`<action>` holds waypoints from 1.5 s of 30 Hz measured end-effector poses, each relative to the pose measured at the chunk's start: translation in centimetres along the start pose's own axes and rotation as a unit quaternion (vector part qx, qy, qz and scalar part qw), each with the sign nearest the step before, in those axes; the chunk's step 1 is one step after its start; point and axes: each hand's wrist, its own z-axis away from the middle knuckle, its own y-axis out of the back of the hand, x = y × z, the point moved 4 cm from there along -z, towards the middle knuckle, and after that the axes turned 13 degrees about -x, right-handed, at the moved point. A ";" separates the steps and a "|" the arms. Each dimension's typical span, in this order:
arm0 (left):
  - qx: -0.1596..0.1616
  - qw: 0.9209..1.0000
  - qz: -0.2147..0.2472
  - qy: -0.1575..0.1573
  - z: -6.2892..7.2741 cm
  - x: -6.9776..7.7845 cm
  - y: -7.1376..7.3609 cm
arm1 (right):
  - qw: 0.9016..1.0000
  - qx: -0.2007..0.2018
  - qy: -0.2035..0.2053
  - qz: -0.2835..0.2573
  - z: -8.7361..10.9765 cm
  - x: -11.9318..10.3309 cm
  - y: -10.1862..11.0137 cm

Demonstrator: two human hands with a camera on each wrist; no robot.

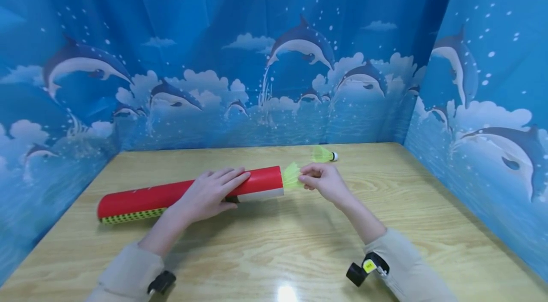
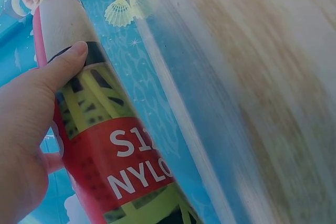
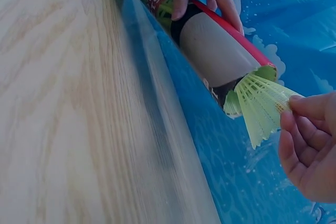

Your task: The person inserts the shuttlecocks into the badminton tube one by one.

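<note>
A long red shuttlecock tube [image 1: 145, 198] lies across the table on the left, its open mouth facing right. My left hand [image 1: 210, 192] grips the tube from above, thumb on the near side and fingers over the top, as the left wrist view also shows with the thumb on a dark band. My right hand [image 1: 326, 181] pinches a yellow-green shuttlecock [image 3: 268, 106] by its base end between thumb and fingers. Its skirt points at the tube's mouth, and one skirt edge overlaps the rim in the right wrist view. The base is hidden by the fingers.
Another yellow shuttlecock [image 1: 321, 154] with a white tip lies on its side near the table's back edge, behind the right hand. A blue dolphin-print curtain [image 1: 257, 116] rises behind the wooden table [image 1: 274, 249] and along its sides.
</note>
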 end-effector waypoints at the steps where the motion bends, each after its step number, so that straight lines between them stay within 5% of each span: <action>1: 0.001 1.000 0.000 -0.001 0.0 0.0 0.0 | 1.000 0.001 0.000 -0.001 -0.1 -0.1 -0.2; 45: 0.008 1.000 -0.005 -0.012 -0.2 0.0 0.0 | 0.996 0.021 0.046 0.068 -1.2 -0.4 -2.9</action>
